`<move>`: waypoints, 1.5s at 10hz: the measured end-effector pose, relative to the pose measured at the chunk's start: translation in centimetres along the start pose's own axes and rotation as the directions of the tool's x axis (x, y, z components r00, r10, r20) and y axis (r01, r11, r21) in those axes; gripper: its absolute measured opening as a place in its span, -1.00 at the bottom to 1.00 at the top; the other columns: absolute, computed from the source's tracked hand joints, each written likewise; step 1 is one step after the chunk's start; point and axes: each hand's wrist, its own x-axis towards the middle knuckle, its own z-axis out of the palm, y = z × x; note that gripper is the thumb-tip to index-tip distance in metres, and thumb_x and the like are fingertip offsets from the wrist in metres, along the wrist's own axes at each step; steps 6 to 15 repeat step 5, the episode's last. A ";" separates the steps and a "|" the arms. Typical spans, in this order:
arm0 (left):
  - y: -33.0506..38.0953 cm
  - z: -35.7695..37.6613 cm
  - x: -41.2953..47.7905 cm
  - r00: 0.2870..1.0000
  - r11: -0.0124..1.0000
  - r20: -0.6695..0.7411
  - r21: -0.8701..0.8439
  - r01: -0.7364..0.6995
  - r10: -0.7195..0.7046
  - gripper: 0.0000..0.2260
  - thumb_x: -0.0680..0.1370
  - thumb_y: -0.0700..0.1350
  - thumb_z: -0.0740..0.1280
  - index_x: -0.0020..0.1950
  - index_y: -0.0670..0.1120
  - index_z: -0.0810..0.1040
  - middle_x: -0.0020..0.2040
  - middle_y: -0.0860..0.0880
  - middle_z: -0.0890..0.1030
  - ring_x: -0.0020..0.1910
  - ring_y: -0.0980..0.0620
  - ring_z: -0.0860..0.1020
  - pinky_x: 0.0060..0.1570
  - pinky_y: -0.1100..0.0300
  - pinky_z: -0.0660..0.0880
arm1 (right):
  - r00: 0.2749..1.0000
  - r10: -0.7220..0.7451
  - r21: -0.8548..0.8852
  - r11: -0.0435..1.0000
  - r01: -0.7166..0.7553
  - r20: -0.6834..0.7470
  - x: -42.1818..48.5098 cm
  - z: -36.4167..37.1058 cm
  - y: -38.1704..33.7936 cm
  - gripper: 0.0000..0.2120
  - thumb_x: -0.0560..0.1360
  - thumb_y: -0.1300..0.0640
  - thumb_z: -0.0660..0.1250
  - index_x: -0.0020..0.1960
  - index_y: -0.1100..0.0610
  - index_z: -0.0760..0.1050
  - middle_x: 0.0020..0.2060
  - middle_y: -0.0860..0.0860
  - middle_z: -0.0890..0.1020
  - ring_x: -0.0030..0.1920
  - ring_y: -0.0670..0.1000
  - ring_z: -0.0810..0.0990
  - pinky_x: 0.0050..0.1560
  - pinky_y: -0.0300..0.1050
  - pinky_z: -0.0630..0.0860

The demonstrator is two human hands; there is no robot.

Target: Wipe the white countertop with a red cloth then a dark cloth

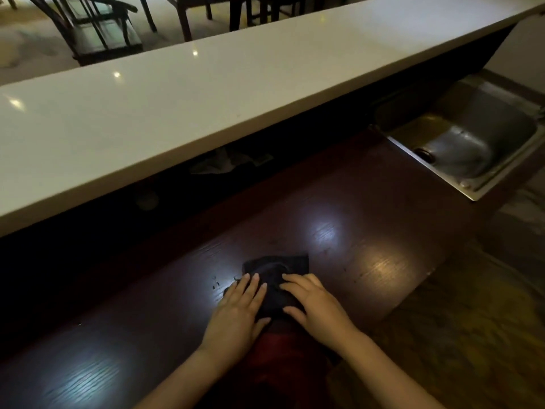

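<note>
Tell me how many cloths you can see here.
3. A dark cloth under both hands on the wood counter, a red cloth between the wrists, and a pale crumpled one under the white countertop. More may be hidden in that dark shelf.

Cloth [277, 278] on lower counter [354, 202], sink [472, 149] far right.

Home kitchen bar: steel sink [460, 149], white countertop [236, 93], dining chairs [100, 31].

The person's left hand [239, 309] and right hand [317, 305] are bare, forearms unsleeved; no rings or watch show.
</note>
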 end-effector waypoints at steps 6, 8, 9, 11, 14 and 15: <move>-3.3 -13.8 4.7 0.972 0.974 0.209 -0.218 -0.063 0.110 -0.52 0.54 0.11 0.21 0.41 0.00 0.25 0.48 -0.07 0.22 0.45 -0.01 0.16 0.42 0.04 0.17 | 0.702 -0.052 0.357 0.833 0.423 -0.710 -5.2 -26.2 -15.5 -0.73 0.39 -0.15 0.32 0.00 -0.04 0.60 -0.13 -0.14 0.71 -0.12 -0.14 0.65 -0.10 -0.37 0.52; -3.3 -13.8 4.7 0.972 0.974 0.209 -0.218 -0.063 0.110 -0.52 0.54 0.11 0.21 0.41 0.00 0.25 0.48 -0.07 0.22 0.45 -0.01 0.16 0.42 0.04 0.17 | 0.702 -0.052 0.357 0.833 0.423 -0.710 -5.2 -26.2 -15.5 -0.73 0.39 -0.15 0.32 0.00 -0.04 0.60 -0.13 -0.14 0.71 -0.12 -0.14 0.65 -0.10 -0.37 0.52; -3.3 -13.8 4.7 0.972 0.974 0.209 -0.218 -0.063 0.110 -0.52 0.54 0.11 0.21 0.41 0.00 0.25 0.48 -0.07 0.22 0.45 -0.01 0.16 0.42 0.04 0.17 | 0.702 -0.052 0.357 0.833 0.423 -0.710 -5.2 -26.2 -15.5 -0.73 0.39 -0.15 0.32 0.00 -0.04 0.60 -0.13 -0.14 0.71 -0.12 -0.14 0.65 -0.10 -0.37 0.52; -3.3 -13.8 4.7 0.972 0.974 0.209 -0.218 -0.063 0.110 -0.52 0.54 0.11 0.21 0.41 0.00 0.25 0.48 -0.07 0.22 0.45 -0.01 0.16 0.42 0.04 0.17 | 0.702 -0.052 0.357 0.833 0.423 -0.710 -5.2 -26.2 -15.5 -0.73 0.39 -0.15 0.32 0.00 -0.04 0.60 -0.13 -0.14 0.71 -0.12 -0.14 0.65 -0.10 -0.37 0.52; -3.3 -13.8 4.7 0.972 0.974 0.209 -0.218 -0.063 0.110 -0.52 0.54 0.11 0.21 0.41 0.00 0.25 0.48 -0.07 0.22 0.45 -0.01 0.16 0.42 0.04 0.17 | 0.702 -0.052 0.357 0.833 0.423 -0.710 -5.2 -26.2 -15.5 -0.73 0.39 -0.15 0.32 0.00 -0.04 0.60 -0.13 -0.14 0.71 -0.12 -0.14 0.65 -0.10 -0.37 0.52; -3.3 -13.8 4.7 0.972 0.974 0.209 -0.218 -0.063 0.110 -0.52 0.54 0.11 0.21 0.41 0.00 0.25 0.48 -0.07 0.22 0.45 -0.01 0.16 0.42 0.04 0.17 | 0.702 -0.052 0.357 0.833 0.423 -0.710 -5.2 -26.2 -15.5 -0.73 0.39 -0.15 0.32 0.00 -0.04 0.60 -0.13 -0.14 0.71 -0.12 -0.14 0.65 -0.10 -0.37 0.52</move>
